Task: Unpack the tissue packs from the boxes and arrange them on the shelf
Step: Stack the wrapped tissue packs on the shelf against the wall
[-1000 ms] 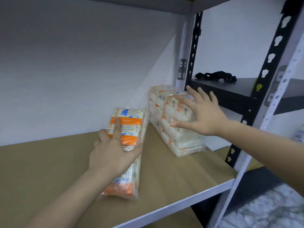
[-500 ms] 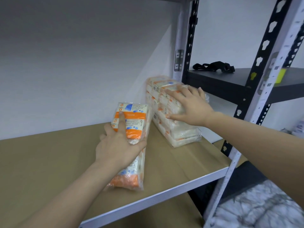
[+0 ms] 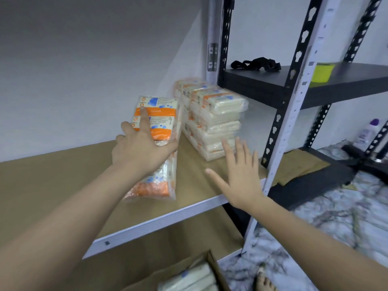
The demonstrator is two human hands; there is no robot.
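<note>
An orange, white and blue tissue pack [image 3: 157,120] stands tilted on the brown shelf board [image 3: 63,185], and my left hand [image 3: 142,150] grips it from the front with the index finger stretched up its face. To its right a stack of tissue packs [image 3: 212,120] in clear wrap sits against the shelf's white upright. My right hand [image 3: 239,175] hovers open with fingers spread, just in front of the stack and apart from it. A cardboard box [image 3: 195,276] with more packs inside lies on the level below.
A white upright post [image 3: 294,101] stands at the shelf's front right corner. Beyond it a black shelf [image 3: 315,85] carries a black strap [image 3: 256,64] and a yellow-green object [image 3: 322,73]. A bottle [image 3: 366,131] stands far right over the marble-patterned floor [image 3: 336,217].
My right hand has lifted off the stack and pulled back toward me, fingers open. My left hand keeps its hold on the tilted pack. The view has dropped, showing the box below.
</note>
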